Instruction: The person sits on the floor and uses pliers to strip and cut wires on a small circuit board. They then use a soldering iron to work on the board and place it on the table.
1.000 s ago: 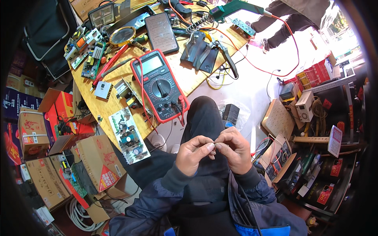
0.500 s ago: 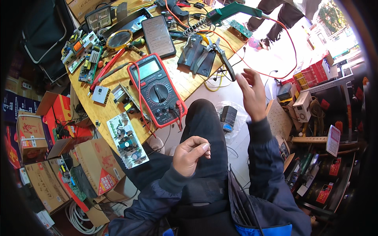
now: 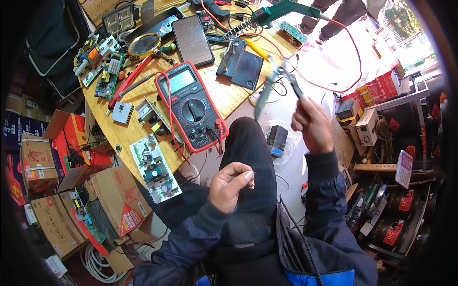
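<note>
My right hand (image 3: 312, 123) is closed on one handle of a pair of pliers (image 3: 292, 81), lifted off the table at its right edge. The pliers' other handle swings free to the left and is smeared by motion. Over my lap, my left hand (image 3: 232, 187) is closed, thumb pressed against the forefinger. Something tiny and dark shows at those fingertips, too small to name. Nearest to that hand on the table are a red-framed multimeter (image 3: 193, 108) and a pale circuit board (image 3: 156, 168) overhanging the table edge.
The wooden table (image 3: 102, 126) also carries a phone (image 3: 192, 40), a magnifier (image 3: 144, 46), a black metal stand base (image 3: 245, 71), a green soldering iron (image 3: 286, 12) and loose boards. Cartons (image 3: 114, 202) stand at left. A bagged black block (image 3: 277, 141) lies beyond my knee.
My right hand, empty and spread before, has taken hold of the pliers by one handle and raised them off the black stand base. My left hand stays nearly still.
</note>
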`<state>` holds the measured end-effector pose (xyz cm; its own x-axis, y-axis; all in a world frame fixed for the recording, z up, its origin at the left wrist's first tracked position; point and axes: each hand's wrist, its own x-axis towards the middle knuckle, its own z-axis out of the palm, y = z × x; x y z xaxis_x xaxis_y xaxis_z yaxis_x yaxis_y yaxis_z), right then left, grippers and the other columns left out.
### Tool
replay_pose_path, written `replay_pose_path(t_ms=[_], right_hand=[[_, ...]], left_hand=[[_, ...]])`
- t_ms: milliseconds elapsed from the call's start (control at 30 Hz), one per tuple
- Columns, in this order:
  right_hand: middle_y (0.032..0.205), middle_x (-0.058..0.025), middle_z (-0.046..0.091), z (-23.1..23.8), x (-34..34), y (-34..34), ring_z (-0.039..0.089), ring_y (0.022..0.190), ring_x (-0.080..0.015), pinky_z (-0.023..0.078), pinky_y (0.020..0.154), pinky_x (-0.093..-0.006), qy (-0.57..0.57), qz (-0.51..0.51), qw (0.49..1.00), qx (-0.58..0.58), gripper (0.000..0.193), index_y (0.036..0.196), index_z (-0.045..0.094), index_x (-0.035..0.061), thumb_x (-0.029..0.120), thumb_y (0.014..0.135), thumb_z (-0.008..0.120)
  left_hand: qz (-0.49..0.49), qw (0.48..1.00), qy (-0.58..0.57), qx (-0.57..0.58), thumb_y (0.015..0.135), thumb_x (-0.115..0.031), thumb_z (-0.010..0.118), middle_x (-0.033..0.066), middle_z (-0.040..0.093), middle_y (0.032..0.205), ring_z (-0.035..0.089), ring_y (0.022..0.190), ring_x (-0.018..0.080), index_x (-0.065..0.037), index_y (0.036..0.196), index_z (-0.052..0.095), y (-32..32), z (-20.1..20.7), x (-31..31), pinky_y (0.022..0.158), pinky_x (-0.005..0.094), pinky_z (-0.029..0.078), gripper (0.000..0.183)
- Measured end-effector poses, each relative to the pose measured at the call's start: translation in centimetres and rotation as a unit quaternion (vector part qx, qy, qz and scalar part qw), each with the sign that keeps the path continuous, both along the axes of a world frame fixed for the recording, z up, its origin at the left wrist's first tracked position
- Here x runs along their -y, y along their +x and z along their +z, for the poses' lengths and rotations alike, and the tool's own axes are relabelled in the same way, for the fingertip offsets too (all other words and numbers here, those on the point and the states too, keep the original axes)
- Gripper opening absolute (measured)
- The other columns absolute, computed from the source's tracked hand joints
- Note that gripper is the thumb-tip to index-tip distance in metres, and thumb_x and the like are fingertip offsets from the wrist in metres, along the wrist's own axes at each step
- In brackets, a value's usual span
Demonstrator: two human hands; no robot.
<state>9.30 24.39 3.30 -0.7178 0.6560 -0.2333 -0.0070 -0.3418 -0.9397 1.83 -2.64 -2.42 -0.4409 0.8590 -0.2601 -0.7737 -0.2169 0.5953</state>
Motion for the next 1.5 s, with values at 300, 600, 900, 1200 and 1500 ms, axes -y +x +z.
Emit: replay_pose_path(t_ms=[300,600,900,1200,1500], right_hand=[[0.158,-0.0256,0.042,-1.5,7.7,9.7,0.035,0.151,-0.0423,0.028,0.122,-0.0547,-0.032,-0.018,0.985,-0.166,0.023,0.085,0.054,0.0095,0.026,0.084,0.07],[0.127,-0.0168,0.063,-1.6,11.4,11.3,0.053,0.091,-0.0187,0.042,0.094,-0.0367,0.111,0.058,0.989,0.078,0.024,0.082,0.048,0.0029,0.01,0.087,0.071],[0.114,-0.0187,0.064,-2.9,13.1,11.2,0.065,0.101,-0.0356,0.051,0.092,-0.0402,0.428,-0.014,0.888,0.166,0.041,0.113,0.06,0.0023,0.001,0.078,0.081],[0.098,-0.0156,0.06,-3.9,13.2,9.8,0.061,0.089,-0.0328,0.049,0.083,-0.0376,0.499,0.048,0.846,0.18,0.041,0.11,0.061,0.0021,-0.005,0.073,0.074],[0.089,-0.0135,0.06,-4.5,13.3,9.0,0.06,0.084,-0.0346,0.047,0.078,-0.0406,0.497,0.057,0.85,0.167,0.046,0.104,0.061,0.0028,-0.01,0.061,0.071]], left_hand=[[0.073,0.996,-0.013,0.045,0.1,-0.007,0.065,0.007,0.068,0.095,0.065,0.084,0.0133,0.001,0.106,0.066,1.1,0.0,-0.6,0.08,0.0294,0.055,0.01],[0.085,0.995,-0.044,0.009,0.099,-0.006,0.066,0.0104,0.068,0.095,0.066,0.084,0.0183,0.001,0.106,0.067,1.9,0.1,-0.4,0.081,0.0335,0.055,0.01],[0.085,0.99,-0.062,-0.091,0.099,-0.005,0.065,0.0097,0.067,0.095,0.066,0.085,0.0175,0.001,0.106,0.067,2.7,0.9,-0.1,0.083,0.0336,0.055,0.009],[0.059,0.998,-0.012,-0.011,0.101,-0.01,0.065,0.0071,0.069,0.095,0.067,0.087,0.0139,0.002,0.107,0.067,2.6,0.8,0.0,0.085,0.0317,0.058,0.013],[0.047,0.999,0.0,-0.005,0.1,-0.007,0.06,0.0122,0.068,0.108,0.069,0.097,0.022,0.0,0.106,0.065,2.8,1.0,-0.1,0.091,0.0405,0.058,0.01]])
